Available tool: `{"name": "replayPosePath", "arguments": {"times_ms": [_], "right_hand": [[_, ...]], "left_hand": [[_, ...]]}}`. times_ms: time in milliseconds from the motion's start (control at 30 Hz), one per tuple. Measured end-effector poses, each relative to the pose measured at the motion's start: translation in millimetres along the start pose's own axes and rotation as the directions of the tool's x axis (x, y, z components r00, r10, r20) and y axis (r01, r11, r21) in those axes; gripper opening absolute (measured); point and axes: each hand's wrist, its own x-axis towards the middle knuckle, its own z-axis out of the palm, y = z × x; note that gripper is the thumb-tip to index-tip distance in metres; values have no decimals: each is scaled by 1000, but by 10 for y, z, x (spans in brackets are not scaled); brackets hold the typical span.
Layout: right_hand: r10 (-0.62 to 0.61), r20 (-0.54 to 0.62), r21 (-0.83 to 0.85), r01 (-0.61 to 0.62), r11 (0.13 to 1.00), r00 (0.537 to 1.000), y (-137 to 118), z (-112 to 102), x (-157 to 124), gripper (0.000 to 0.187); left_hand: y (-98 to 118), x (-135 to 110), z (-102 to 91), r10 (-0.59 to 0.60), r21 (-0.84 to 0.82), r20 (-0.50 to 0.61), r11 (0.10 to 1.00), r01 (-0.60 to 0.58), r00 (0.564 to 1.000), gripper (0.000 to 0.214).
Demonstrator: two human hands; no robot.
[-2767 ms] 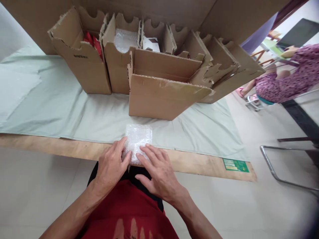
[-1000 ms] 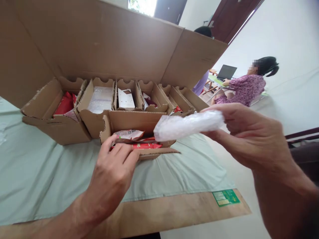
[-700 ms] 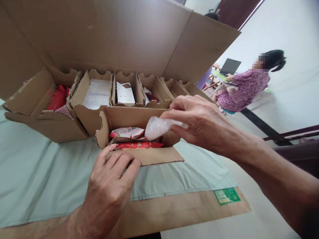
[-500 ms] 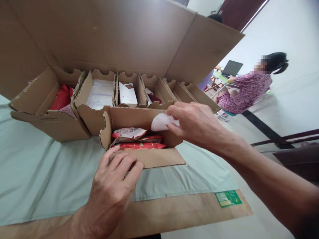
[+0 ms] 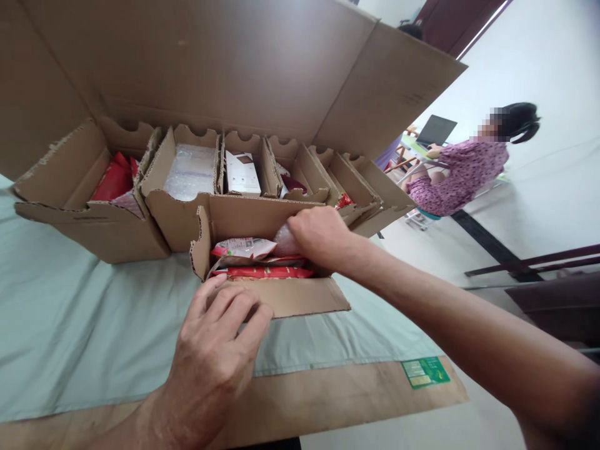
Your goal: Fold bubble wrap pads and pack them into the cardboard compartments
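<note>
A small cardboard box stands on the pale green cloth in front of a row of others. Inside lie several red-and-white snack packets. My left hand holds the front left edge of this box, its fingers bent over the cardboard. Reaching in at the right end, my right hand is closed on a piece of bubble wrap, which sits low beside the packets. My right fingertips are hidden behind the fist.
Behind stands a row of open cardboard bins, with a red packet, a bubble-wrapped item and a white box. A large cardboard panel rises behind them. To the right, a person sits at a laptop.
My right hand has moved down and left with the bubble wrap, deeper into the box. A red item in a right-hand bin is now uncovered. My left hand has stayed in place.
</note>
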Motion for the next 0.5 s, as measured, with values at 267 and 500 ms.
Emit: {"name": "replayPosePath", "arguments": {"times_ms": [267,500], "right_hand": [[-145,212,-58,160,985,967,-61,151,99,24],[50,-231,171,-10,985,972,365,-105,-713,29]], "left_hand": [[-9,66,-15,6,31,10,1000,-7,1000,23],[-230,-113,-129,-169,24,-304,983,184,938,63]]}}
